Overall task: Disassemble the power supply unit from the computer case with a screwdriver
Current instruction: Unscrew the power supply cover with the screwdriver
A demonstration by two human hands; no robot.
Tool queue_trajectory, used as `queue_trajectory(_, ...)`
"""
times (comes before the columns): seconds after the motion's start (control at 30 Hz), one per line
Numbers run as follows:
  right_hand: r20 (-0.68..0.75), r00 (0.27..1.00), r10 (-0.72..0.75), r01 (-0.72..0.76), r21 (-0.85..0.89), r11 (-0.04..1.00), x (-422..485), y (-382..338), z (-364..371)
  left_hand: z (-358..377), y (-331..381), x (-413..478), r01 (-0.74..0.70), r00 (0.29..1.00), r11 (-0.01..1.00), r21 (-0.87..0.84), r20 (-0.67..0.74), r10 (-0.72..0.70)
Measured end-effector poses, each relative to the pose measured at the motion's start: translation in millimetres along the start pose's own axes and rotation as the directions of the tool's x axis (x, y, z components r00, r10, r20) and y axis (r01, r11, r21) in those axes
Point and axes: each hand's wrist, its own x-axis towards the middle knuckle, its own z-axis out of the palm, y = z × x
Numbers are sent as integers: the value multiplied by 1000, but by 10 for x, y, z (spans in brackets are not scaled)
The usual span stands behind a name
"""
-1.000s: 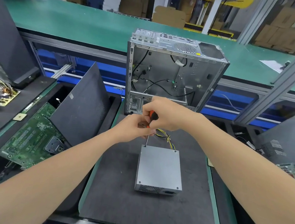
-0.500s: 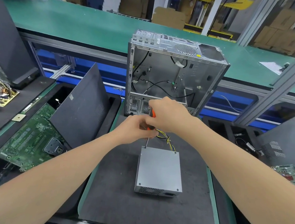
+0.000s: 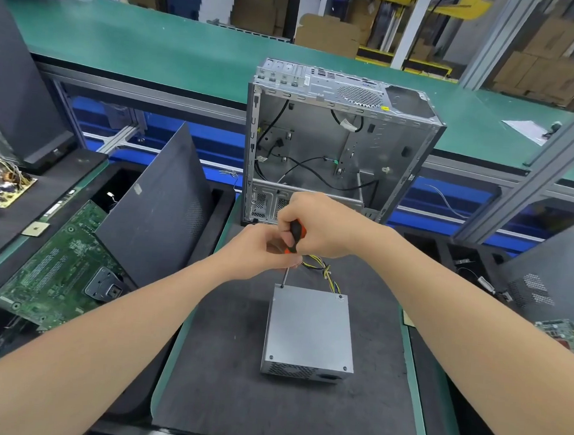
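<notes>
Power supply unit [image 3: 309, 329] beneath hands' [image 3: 258, 253] [image 3: 326, 227] screwdriver [image 3: 296, 233]

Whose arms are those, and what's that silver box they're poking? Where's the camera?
They belong to a person who wears the camera on their head, so you see what they see, looking down. The right hand grips a screwdriver, and the left hand holds it lower down to steady it. Its tip touches a far corner of the silver box, a power supply, lying on a dark mat. Behind stands an open, nearly empty computer case. A green circuit board lies to the left.
</notes>
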Motion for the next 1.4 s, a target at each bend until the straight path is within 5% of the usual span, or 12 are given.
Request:
queue_trajectory(0.1, -55, 998, 39, -40, -27, 999, -42, -34, -17, 20, -11, 6, -1, 1000, 1000, -14, -24, 1)
queue_trajectory(0.27, -289, 935, 205, -311, -391, 866, -43, -158, 98, 57, -18, 28, -17, 999, 1000, -7, -38, 17)
queue_trajectory(0.6, -81, 977, 197, -198, 0, 980, -31, -50, 0, 29, -21, 13, -65, 998, 998, -8, -24, 65)
queue_trajectory(0.93, 11, 1000, 28, -27, -64, 998, -24, -47, -10, 45, -59, 31, -39, 999, 999, 28, -36, 40)
queue_trajectory(1.13, -107, 981, 163, -181, -184, 966, -32, -106, 65, 59, -124, 82, -16, 999, 999, 33, -37, 17)
queue_trajectory(1.3, -90, 985, 148, -155, -71, 985, -69, -111, 33, 97, -413, 19, 2, 991, 923, 385, 126, -55)
queue_trajectory(1.4, -112, 981, 160, -165, -46, 985, -108, -113, 14, 189, -546, 6, 9, 996, 897, 443, 77, -48)
